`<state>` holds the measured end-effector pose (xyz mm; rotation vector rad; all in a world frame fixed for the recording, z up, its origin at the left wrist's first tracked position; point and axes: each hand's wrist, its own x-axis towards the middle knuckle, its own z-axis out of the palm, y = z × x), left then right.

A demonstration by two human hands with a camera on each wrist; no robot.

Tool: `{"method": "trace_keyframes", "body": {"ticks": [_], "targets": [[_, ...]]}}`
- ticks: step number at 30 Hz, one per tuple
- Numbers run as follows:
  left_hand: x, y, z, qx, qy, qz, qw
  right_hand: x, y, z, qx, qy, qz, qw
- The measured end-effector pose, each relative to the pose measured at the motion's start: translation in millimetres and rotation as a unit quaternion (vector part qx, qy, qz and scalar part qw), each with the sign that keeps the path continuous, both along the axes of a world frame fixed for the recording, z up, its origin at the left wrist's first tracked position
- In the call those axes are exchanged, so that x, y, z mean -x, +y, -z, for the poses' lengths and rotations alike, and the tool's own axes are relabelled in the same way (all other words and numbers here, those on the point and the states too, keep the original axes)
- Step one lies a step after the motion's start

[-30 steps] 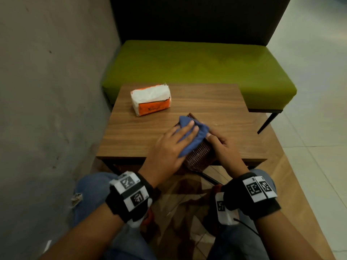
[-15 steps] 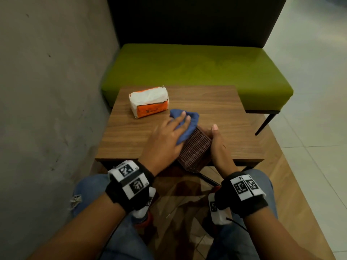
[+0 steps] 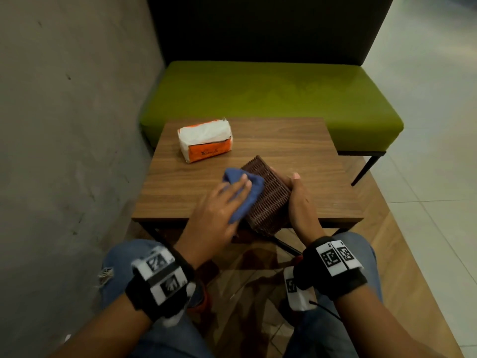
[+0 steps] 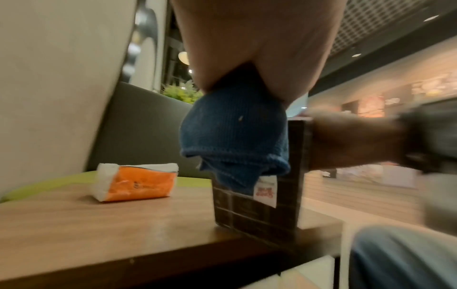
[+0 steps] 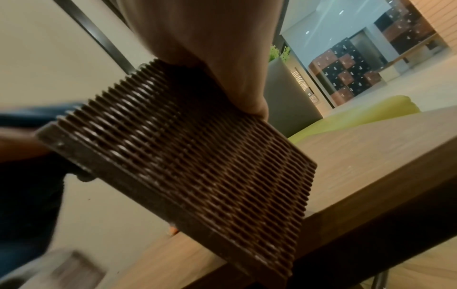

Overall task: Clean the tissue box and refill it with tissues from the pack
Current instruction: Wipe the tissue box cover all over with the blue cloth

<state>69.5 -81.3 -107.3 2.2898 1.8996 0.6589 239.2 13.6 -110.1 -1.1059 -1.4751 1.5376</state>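
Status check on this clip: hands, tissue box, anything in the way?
Left hand presses blue cloth on tissue box. Right hand grips the box, tilted at table edge. Tissue pack untouched. Nothing in the way.

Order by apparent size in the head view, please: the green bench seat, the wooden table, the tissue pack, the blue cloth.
1. Green bench seat
2. Wooden table, close to the bench in apparent size
3. Tissue pack
4. Blue cloth, partly hidden under the left hand, so this is unsure

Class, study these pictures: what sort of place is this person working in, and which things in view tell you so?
Probably a cafe or food-court seating area in a mall, not a home. Clues: a green bench with a tall dark back facing a small wooden table, and, in the right wrist view, an open tiled hall with a checkered wall of lockers.
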Motion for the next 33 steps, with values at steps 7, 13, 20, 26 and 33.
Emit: {"method": "trace_keyframes", "body": {"ticks": [7, 13, 20, 26, 33], "targets": [[-8.2, -14.5, 6.0, -0.013, -0.060, -0.033, 0.998, 5.8, -10.6, 9.9, -0.050, 0.029, 0.021, 0.998], [-9.6, 0.9, -7.0, -0.008, -0.124, -0.103, 0.987, 10.3, -41.4, 32.9, -0.049, 0.065, -0.005, 0.997], [-16.3, 6.3, -17.0, 0.101, 0.057, -0.188, 0.975, 3.1, -57.0, 50.7, -0.110, 0.036, -0.020, 0.993], [12.6, -6.7, -12.0, 0.074, 0.056, -0.061, 0.994, -24.5, -27.6, 33.9, -0.175, -0.163, -0.034, 0.970], [40.9, -2.2, -3.9, 0.010, 0.024, 0.114, 0.993, -11.4, 20.6, 5.3, -0.240, -0.297, -0.296, 0.875]]}}
